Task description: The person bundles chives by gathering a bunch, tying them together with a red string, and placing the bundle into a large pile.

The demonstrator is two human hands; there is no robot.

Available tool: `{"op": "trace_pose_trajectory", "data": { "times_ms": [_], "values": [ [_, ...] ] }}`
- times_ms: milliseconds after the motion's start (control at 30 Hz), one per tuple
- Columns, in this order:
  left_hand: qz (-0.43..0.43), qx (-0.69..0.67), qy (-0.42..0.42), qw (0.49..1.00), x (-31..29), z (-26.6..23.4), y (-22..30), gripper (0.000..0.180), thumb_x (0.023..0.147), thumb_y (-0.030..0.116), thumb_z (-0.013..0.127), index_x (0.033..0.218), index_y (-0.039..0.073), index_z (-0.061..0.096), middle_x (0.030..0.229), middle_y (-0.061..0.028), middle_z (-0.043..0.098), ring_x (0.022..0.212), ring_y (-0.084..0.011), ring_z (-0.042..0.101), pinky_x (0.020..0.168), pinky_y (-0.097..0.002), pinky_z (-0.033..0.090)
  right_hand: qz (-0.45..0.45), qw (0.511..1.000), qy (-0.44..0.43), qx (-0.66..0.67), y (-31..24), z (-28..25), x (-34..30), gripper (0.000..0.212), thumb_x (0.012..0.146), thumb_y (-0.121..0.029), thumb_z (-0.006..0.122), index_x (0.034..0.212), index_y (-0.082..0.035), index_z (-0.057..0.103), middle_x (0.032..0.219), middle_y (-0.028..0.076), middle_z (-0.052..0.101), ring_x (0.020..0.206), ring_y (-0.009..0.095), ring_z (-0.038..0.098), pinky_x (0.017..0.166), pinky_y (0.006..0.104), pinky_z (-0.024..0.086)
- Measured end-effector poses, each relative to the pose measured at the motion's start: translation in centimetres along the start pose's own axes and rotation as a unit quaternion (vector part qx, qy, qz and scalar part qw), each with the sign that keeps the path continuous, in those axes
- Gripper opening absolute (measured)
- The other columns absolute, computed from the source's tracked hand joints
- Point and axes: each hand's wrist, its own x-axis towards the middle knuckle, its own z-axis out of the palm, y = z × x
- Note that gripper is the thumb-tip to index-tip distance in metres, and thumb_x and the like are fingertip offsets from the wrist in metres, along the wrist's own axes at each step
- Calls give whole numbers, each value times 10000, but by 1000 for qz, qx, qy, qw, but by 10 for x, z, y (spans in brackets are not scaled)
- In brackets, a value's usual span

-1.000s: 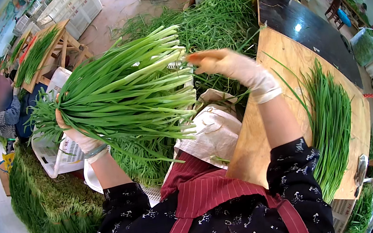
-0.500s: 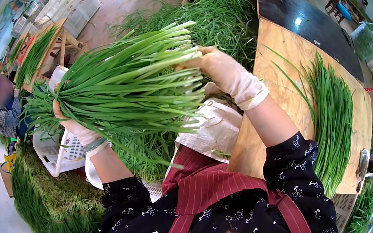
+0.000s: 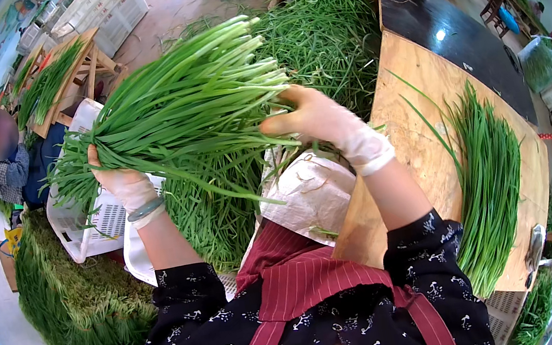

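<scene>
A big bunch of garlic chives point(image 3: 186, 93), long green leaves with pale cut ends, is held up in front of me. My left hand point(image 3: 122, 185), in a thin whitish glove, is closed around its leafy end at the left. The pale ends fan out loosely to the right. Beside them is my right hand point(image 3: 330, 125), gloved too, its thumb and forefinger spread apart at the stalk ends. A few stalks droop below the bunch. On the wooden board point(image 3: 419, 129) at my right lies a smaller pile of chives point(image 3: 492, 183).
Loose chives are heaped ahead point(image 3: 326, 29) and below the bunch. A white crate point(image 3: 75, 235) stands at left, near stacked chives point(image 3: 82, 308). A black panel point(image 3: 448, 32) adjoins the board. Another person point(image 3: 8, 170) sits at far left; white crates point(image 3: 106, 16) stand behind.
The bunch has tilted, its pale ends rising and shifting slightly left. My right fingers have spread from a pinch on the stalk ends. My left hand keeps its hold.
</scene>
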Motion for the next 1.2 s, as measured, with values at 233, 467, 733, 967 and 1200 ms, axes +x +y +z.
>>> {"op": "trace_pose_trajectory", "data": {
  "times_ms": [233, 467, 733, 967, 1200],
  "values": [
    [-31, -11, -45, 998, -8, 11, 1, 379, 896, 302, 374, 1044, 12, 569, 1062, -133, 599, 966, -270, 568, 874, -425, 459, -1, 994, -32, 106, 11, 9, 9, 256, 835, -192, 600, 1060, -69, 596, 943, 38, 641, 657, 94, 527, 619, 237, 433],
    [-50, 1, 11, 999, 3, -14, 13, 409, 873, 351, 405, 1083, 42, 572, 1107, -127, 587, 988, -289, 555, 874, -451, 445, -276, 707, 51, 649, 43, -82, -49, 192, 814, -196, 605, 930, -55, 546, 839, 77, 567, 780, 203, 569, 852, 425, 472],
    [-23, 2, 45, 999, 20, -21, -6, 377, 879, 334, 410, 1080, 63, 579, 1118, -116, 588, 1017, -288, 555, 885, -453, 448, 3, 979, -89, 184, 81, -9, 6, 662, 741, -257, 640, 1316, -52, 383, 926, 45, 530, 810, 123, 491, 754, 259, 404],
    [-3, 34, 69, 997, -8, 31, -16, 387, 894, 332, 387, 1101, 49, 550, 1129, -122, 577, 1021, -289, 548, 879, -453, 451, 59, 975, -30, 211, 79, 52, 16, 324, 843, -257, 604, 1077, -34, 589, 895, -6, 612, 748, 71, 515, 681, 203, 410],
    [72, 87, 48, 992, -5, 23, -3, 341, 916, 276, 430, 1193, 78, 410, 1223, -145, 488, 1064, -289, 511, 914, -485, 426, -141, 990, -9, 27, 109, -48, -60, 205, 885, -234, 528, 869, -39, 590, 748, -10, 571, 545, 50, 434, 567, 199, 399]
  ]
}}
